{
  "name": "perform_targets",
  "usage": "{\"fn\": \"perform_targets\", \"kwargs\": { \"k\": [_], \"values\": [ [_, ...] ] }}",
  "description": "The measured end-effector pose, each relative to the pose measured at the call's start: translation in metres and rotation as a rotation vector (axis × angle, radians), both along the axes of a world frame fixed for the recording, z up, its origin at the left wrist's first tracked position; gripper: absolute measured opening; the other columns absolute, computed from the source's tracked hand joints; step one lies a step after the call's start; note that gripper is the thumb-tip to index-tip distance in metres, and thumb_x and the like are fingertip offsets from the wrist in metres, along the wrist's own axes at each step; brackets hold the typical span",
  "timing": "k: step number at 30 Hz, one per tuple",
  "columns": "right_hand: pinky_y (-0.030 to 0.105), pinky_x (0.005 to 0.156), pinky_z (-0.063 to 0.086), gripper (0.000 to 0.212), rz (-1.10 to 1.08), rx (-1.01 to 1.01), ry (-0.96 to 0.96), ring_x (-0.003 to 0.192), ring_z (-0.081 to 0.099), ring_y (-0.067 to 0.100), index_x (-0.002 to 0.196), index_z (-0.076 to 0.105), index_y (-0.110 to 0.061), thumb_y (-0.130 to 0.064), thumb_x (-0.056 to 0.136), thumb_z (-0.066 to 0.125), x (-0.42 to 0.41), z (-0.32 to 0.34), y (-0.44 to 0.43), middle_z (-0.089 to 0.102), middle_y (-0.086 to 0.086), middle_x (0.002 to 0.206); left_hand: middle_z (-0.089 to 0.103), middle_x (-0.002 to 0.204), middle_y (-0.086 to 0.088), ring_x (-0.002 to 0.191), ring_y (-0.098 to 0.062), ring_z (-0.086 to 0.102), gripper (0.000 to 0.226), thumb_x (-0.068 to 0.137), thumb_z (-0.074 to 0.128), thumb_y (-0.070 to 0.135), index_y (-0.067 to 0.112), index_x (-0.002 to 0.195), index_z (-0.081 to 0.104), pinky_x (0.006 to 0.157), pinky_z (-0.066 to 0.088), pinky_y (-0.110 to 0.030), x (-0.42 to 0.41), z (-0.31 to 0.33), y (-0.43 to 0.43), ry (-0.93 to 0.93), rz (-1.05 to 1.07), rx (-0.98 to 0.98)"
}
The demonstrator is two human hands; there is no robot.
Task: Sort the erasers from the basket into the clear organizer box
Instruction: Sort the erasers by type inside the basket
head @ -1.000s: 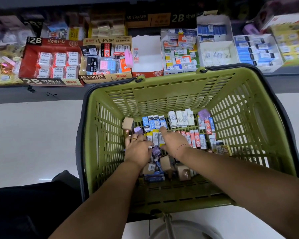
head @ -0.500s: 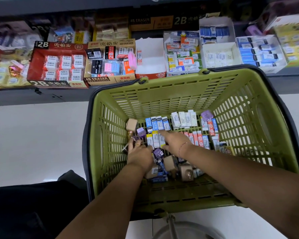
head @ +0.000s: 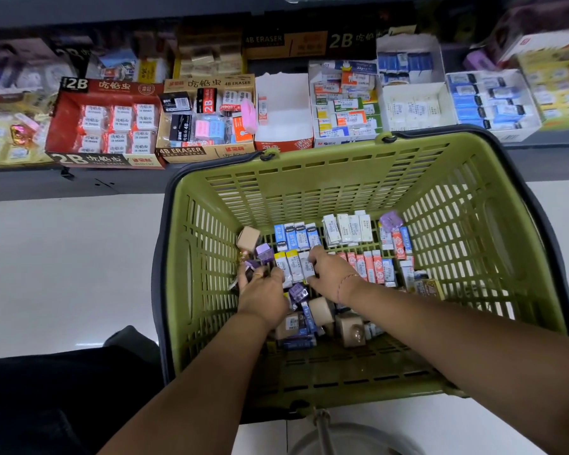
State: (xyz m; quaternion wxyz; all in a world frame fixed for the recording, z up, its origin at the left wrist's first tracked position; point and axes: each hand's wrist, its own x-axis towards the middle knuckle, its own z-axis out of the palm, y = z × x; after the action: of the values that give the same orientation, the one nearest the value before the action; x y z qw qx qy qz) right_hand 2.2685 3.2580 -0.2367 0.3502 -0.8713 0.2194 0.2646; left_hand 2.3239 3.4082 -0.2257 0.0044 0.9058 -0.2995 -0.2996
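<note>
Green slotted plastic basket [head: 309, 188] is sitting on a pale floor [head: 63, 274], just in front of a low shelf [head: 79, 187].

Contents: erasers [head: 347, 228] are lying across the basket bottom, most of them in paper sleeves.
- A blue row [head: 296, 237] is standing side by side near the far wall.
- A white row [head: 347, 228] is lying just right of it.
- A red row [head: 368, 267] is running along the middle, toward the right.
- Yellow-ended ones [head: 288, 265] are lying between the two hands.
- A purple eraser [head: 390, 221] is resting at the far right of the white row.
- Tan blocks [head: 350, 328] and small purple pieces [head: 298, 292] are piling loosely under the wrists.

Hands: both are reaching down inside the basket.
- Left hand [head: 262, 295], with a ring [head: 258, 276], is lying among purple pieces at the left side. Its fingers are bending downward, and whether they are gripping anything cannot be told.
- Right hand [head: 329, 274], with a thin bracelet [head: 344, 285], is touching the yellow-ended ones with bent fingers. A firm pinch cannot be told.

Shelf stock: a red 2B box [head: 105, 126], a 4B box [head: 207, 126], a white box [head: 283, 110] and further cartons of sleeved stock are standing in a line.
</note>
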Motion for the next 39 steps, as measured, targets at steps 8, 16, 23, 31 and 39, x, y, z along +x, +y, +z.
{"fn": "perform_targets", "kwargs": {
  "k": [8,16,23,31,39],
  "values": [
    [0.033,0.079,0.050,0.031,0.081,-0.033,0.078,0.094,0.060,0.025,0.114,0.048,-0.014,-0.030,0.091,0.059,-0.003,0.011,-0.006,0.063,0.009,0.106,0.054,0.135,0.002,0.140,-0.018,0.026,0.040,0.092,0.051,0.035,0.022,0.130,0.049,0.113,-0.013,-0.050,0.004,0.004,0.003,-0.026,-0.078,-0.006],
    [0.033,0.097,0.045,0.067,0.364,0.052,0.238,0.118,0.049,0.024,0.135,0.046,-0.015,-0.037,0.078,0.074,-0.018,0.020,-0.011,0.046,0.007,0.134,0.053,0.127,0.002,0.124,-0.020,0.041,0.056,0.080,0.056,0.067,0.029,0.122,0.059,0.106,0.022,-0.040,0.003,0.015,0.003,0.141,-0.225,0.011],
    [0.032,0.094,0.044,0.065,0.340,0.078,0.261,0.116,0.046,0.024,0.127,0.047,-0.019,-0.039,0.073,0.078,-0.021,0.026,-0.013,0.042,0.006,0.132,0.045,0.116,0.002,0.110,-0.018,0.046,0.046,0.068,0.082,0.045,0.024,0.103,0.061,0.092,0.042,-0.033,0.001,0.027,0.006,0.316,-0.143,0.052],
    [0.029,0.088,0.041,0.051,0.238,0.217,0.266,0.109,0.048,0.020,0.114,0.047,-0.021,-0.030,0.075,0.079,-0.027,0.044,-0.034,0.045,-0.003,0.111,0.053,0.106,-0.005,0.090,-0.019,0.049,0.041,0.076,0.080,0.029,0.016,0.100,0.050,0.070,0.038,-0.027,0.008,0.048,0.010,0.351,-0.098,0.127],
    [0.028,0.073,0.049,0.043,0.141,0.235,0.383,0.099,0.056,0.022,0.106,0.050,-0.018,-0.002,0.075,0.076,-0.031,0.077,-0.107,0.054,0.007,0.120,0.056,0.097,-0.005,0.085,-0.018,0.053,0.037,0.079,0.077,0.023,0.017,0.101,0.047,0.067,0.041,-0.027,0.021,0.051,0.023,0.212,0.028,0.015]
  ]
}}
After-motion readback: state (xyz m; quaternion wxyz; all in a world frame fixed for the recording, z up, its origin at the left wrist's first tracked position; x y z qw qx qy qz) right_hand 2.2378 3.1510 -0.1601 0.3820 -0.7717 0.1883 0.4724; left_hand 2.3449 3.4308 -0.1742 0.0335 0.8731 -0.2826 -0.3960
